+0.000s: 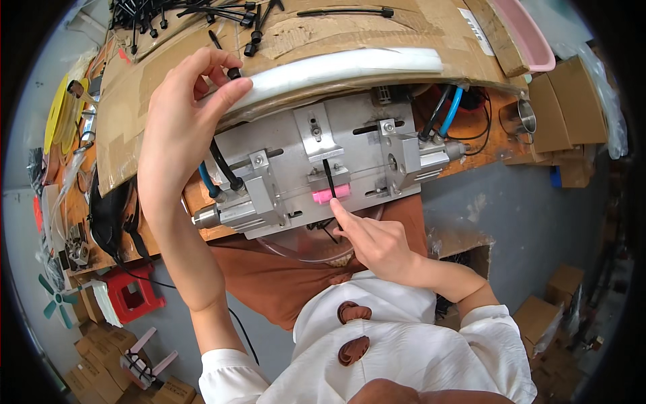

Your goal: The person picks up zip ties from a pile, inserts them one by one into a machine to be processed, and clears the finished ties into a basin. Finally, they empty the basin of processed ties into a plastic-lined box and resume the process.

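Note:
My left hand [182,108] is raised over the near left edge of the cardboard, its thumb and fingers pinching a thin black rod with a thick black end [233,73]. Lower down, my right hand [380,246] is at the front of a grey metal fixture [296,128]. Its index finger points forward onto the lower end of another black rod [329,176], and its other fingers are curled. That rod lies across a pink block [332,194], its upper end beneath a metal bracket [319,145]. My right thumb is mostly hidden.
Several black rods [252,34] lie on the cardboard [377,27]; a white padded strip [343,66] runs along its near edge. Metal cylinders [256,209] with black and blue hoses flank the fixture. A clear bowl [303,250] sits below. A metal cup [518,118] stands right.

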Action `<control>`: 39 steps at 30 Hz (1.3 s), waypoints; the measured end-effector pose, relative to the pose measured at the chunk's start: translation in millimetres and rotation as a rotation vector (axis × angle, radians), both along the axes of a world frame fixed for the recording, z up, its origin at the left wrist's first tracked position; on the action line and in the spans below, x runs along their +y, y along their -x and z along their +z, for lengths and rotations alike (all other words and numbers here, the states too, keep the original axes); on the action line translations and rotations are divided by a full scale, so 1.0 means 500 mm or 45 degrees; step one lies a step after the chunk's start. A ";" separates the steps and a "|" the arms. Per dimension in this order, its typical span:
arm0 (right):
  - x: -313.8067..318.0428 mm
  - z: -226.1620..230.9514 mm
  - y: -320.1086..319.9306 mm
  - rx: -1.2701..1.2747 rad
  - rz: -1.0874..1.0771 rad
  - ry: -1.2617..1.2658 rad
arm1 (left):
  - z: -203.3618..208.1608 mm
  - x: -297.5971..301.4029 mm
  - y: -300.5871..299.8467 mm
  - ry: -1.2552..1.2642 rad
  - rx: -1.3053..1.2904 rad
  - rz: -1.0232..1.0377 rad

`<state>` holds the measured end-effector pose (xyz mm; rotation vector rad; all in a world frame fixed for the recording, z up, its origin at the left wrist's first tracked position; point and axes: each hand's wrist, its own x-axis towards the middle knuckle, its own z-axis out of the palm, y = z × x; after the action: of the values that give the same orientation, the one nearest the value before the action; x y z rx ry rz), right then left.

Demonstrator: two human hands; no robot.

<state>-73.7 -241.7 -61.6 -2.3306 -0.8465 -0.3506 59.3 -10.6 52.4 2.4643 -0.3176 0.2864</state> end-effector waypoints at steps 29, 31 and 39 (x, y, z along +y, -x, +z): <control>-0.095 0.127 -0.069 0.160 0.127 -0.545 | -0.042 -0.130 0.091 -0.319 -0.590 0.038; -0.045 0.070 -0.017 -0.105 0.083 -0.250 | -0.021 -0.081 -0.040 -0.421 -0.728 0.050; -0.005 -0.021 -0.003 -0.033 0.001 -0.037 | 0.092 -0.117 0.004 -0.186 -0.301 0.203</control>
<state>-72.0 -244.1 -72.0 -2.3035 -0.8489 -0.3910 57.2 -69.2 98.5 2.6076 -0.2486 0.6459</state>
